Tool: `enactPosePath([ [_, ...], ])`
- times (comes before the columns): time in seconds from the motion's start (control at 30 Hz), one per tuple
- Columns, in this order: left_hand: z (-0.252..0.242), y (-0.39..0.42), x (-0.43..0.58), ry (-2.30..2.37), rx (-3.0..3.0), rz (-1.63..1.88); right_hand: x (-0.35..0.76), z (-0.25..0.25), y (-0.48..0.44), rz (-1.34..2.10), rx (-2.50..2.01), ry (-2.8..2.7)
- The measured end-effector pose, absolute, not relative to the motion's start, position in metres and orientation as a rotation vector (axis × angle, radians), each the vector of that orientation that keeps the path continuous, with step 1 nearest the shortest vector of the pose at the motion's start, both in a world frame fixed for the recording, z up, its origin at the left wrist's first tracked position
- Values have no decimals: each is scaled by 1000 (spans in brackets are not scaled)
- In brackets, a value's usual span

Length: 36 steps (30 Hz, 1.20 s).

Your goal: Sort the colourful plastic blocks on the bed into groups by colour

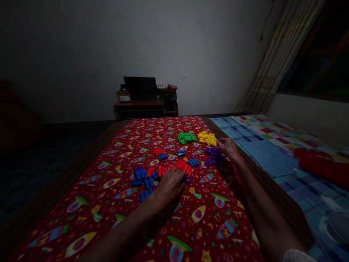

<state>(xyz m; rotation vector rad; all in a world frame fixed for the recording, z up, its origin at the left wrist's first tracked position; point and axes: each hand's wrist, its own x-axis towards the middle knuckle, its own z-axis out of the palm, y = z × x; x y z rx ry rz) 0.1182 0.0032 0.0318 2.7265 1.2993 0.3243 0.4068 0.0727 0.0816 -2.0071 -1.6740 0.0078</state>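
My left hand lies low over a mixed heap, its fingers curled down among red plastic cylinders. A purple cylinder shows right beside its thumb side; whether it is gripped is unclear. Left of that hand are loose blue cylinders. My right hand is at the right, fingertips drawn together between the yellow pile and the purple pile. Anything in those fingertips is too small to make out. A green pile sits left of the yellow one.
A red patterned cloth covers the surface beneath the pieces. To the right lie a blue checked cloth, a red cloth item and a fan-like object. A desk with a dark screen stands against the far wall.
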Motion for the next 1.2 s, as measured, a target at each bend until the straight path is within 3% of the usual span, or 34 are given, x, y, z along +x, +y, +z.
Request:
enactPosePath([
  [0.2,39,23,113,1188,2294,856,338,89,52,663,-1272,-2255],
  [0.33,39,36,109,1122,1896,1051,301,83,36,673,-1013,-2433],
  [0.47,34,40,104,1138,1786,1072,313,88,39,479,-1263,-2342],
  [0.63,30,40,100,1217,1992,1080,357,86,58,67,-1940,-2247],
  [0.73,31,39,99,1210,2095,1031,368,76,64,15,-2132,-2275],
  [1.0,36,34,100,1232,2175,1003,374,71,62,-207,-2280,-2019],
  [1.2,44,36,97,1228,2237,1026,366,80,55,31,-1918,-2161],
])
